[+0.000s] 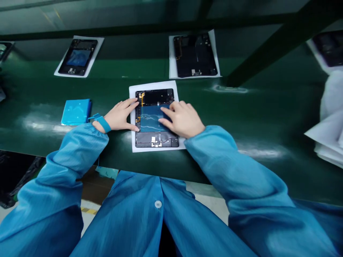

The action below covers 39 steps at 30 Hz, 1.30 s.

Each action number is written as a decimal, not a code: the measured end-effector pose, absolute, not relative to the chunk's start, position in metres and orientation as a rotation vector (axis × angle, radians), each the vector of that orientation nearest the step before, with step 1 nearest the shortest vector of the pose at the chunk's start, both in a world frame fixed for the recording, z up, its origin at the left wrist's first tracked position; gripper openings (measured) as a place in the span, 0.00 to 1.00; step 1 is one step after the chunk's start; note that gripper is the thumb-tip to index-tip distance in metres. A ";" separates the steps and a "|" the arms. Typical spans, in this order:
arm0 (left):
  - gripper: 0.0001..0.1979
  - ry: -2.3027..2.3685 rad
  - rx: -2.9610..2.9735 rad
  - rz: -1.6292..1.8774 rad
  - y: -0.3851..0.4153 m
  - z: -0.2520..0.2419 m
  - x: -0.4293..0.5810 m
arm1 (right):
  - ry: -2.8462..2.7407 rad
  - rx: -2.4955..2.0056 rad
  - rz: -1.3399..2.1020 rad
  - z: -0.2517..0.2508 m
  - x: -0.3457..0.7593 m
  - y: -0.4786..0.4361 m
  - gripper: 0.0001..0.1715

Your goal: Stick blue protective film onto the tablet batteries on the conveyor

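Lying flat at the centre of the frame, an open tablet housing (144,138) is backed by a white sheet (152,85) on the green bench (214,110). Its middle is covered by a blue panel (150,120), glossy and wrinkled on top, probably film-faced. Left hand (120,115): fingers spread, not clenched, fingertips and thumb set along the housing's left edge. Right hand (186,119): thumb and index held apart over the panel, other fingers curled; whether the surface is pressed or only hovered over cannot be told.

Handling, judged by eye: housing likely light, thin, fairly stiff, but easily flexed if lifted by one corner. Best held by the outer rims, both sides, level. Film surface looks slick and easily creased; should be touched lightly, with flat fingertips. The orange flex cable (142,100) at the panel's upper left looks fragile and is best kept clear of, as is the small board (157,143) at the lower edge. Sheet is probably slippery, so the rim should be steadied whenever pressure is applied.
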<state>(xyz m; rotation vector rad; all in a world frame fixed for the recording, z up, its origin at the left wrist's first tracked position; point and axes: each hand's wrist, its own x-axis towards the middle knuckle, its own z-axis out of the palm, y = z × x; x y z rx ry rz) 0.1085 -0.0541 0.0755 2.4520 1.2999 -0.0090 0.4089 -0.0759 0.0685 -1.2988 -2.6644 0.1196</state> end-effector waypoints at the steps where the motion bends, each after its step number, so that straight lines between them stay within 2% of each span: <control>1: 0.63 1.300 2.455 -0.014 -0.054 0.076 0.108 | -2.643 -1.354 0.106 0.067 0.415 -0.069 0.37; 8: 0.62 1.321 2.478 -0.058 -0.057 0.079 0.107 | -2.848 -0.949 0.164 0.069 0.446 -0.107 0.40; 11: 0.60 1.353 2.518 -0.159 -0.051 0.092 0.117 | -2.817 -1.007 0.141 0.068 0.444 -0.110 0.39; 13: 0.51 1.430 2.530 -0.264 -0.041 0.104 0.131 | -2.744 -1.162 0.115 0.065 0.437 -0.097 0.38; 15: 0.33 1.561 2.516 -0.294 -0.026 0.112 0.150 | -2.660 -1.311 0.110 0.060 0.428 -0.079 0.38; 17: 0.20 1.705 2.504 -0.182 -0.010 0.115 0.170 | -2.580 -1.393 0.129 0.056 0.422 -0.067 0.35; 18: 0.17 1.767 2.497 -0.102 -0.002 0.114 0.179 | -2.533 -1.420 0.138 0.054 0.421 -0.065 0.32; 22: 0.21 1.858 2.446 -0.023 0.026 0.096 0.195 | -2.326 -1.536 0.128 0.046 0.426 -0.081 0.28; 28: 0.14 1.658 2.453 -0.102 0.043 0.080 0.183 | -2.307 -1.638 0.087 0.042 0.428 -0.106 0.28; 32: 0.15 1.655 2.538 -0.050 0.033 0.094 0.184 | -2.133 -1.694 0.187 0.042 0.426 -0.110 0.32; 36: 0.17 1.717 2.514 0.060 0.017 0.122 0.191 | -1.744 -1.654 0.570 0.040 0.440 -0.108 0.44; 39: 0.16 1.745 2.488 0.115 0.009 0.138 0.194 | -1.543 -1.543 1.071 0.044 0.455 -0.104 0.37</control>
